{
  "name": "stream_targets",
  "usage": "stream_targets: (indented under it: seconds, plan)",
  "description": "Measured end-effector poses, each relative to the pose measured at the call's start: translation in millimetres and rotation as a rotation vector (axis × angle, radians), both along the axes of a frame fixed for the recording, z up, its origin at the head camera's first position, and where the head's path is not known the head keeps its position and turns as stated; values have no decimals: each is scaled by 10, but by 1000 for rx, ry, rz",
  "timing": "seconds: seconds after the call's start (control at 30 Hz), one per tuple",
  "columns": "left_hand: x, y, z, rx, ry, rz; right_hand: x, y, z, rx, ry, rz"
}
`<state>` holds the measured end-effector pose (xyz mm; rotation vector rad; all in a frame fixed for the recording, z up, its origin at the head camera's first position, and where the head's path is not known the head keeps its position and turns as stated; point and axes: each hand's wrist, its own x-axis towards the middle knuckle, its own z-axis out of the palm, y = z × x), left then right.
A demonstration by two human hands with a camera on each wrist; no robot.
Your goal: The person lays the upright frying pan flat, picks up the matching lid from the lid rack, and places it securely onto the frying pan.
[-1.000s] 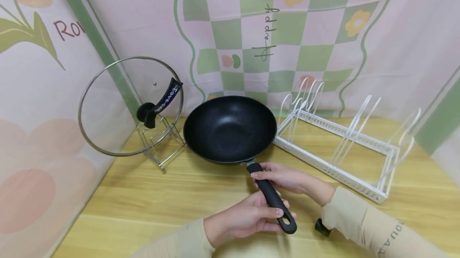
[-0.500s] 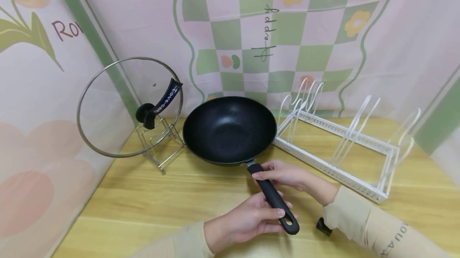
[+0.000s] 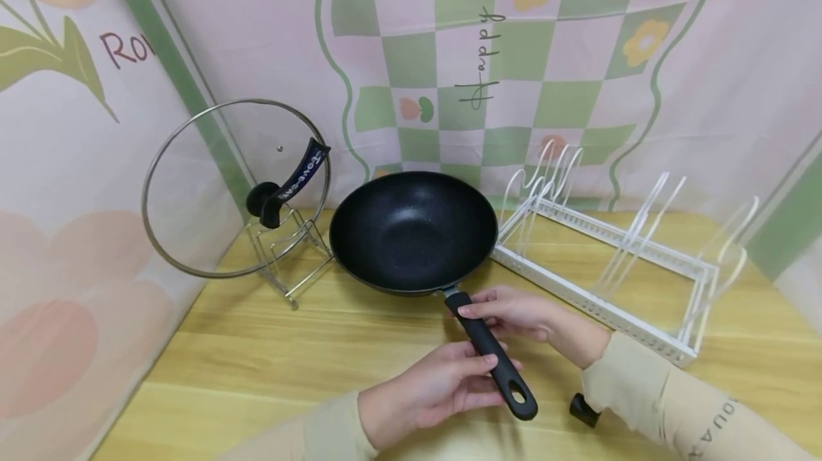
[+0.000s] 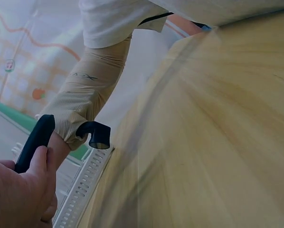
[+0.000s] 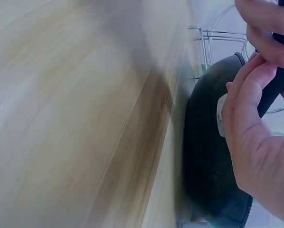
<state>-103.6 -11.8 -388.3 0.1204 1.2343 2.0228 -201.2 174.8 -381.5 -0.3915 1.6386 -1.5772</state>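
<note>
In the head view a black wok [image 3: 411,232] faces up with its long black handle [image 3: 488,347] toward me. My right hand [image 3: 516,312] grips the handle close to the wok, thumb on top and fingers beneath. Nearer the handle's holed end, my left hand [image 3: 443,389] holds it between thumb and fingers. The left wrist view shows the handle's end [image 4: 36,142] rising past the left thumb. In the right wrist view, my right hand [image 5: 256,118] lies along the handle, with the wok's dark outer side [image 5: 208,142] behind it, close to the table.
A glass lid [image 3: 212,190] with a black knob leans upright in a small wire rack [image 3: 292,282] left of the wok. To the right stands a white pan rack [image 3: 597,311] with upright wire dividers. Patterned cloth [image 3: 411,61] hangs behind the wooden table [image 3: 257,361].
My left hand has shifted slightly up the handle toward the wok, so more of the holed end shows. The head view has shifted a little; my right hand keeps its grip.
</note>
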Motion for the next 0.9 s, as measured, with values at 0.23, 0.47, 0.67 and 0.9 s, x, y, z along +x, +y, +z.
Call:
stream_targets:
  seconds: [0.23, 0.47, 0.67, 0.9]
  plan:
    - [-12, -53, 7, -36, 0, 37, -3, 9, 7, -2, -4, -26]
    - [-24, -117, 13, -29, -35, 60, -26, 71, 5, -35, 12, -11]
    - [-51, -209, 7, -59, -26, 96, 10, 48, 46, -14, 21, -53]
    - [-103, -311, 48, -95, 10, 43, 74, 62, 73, 19, 65, -99]
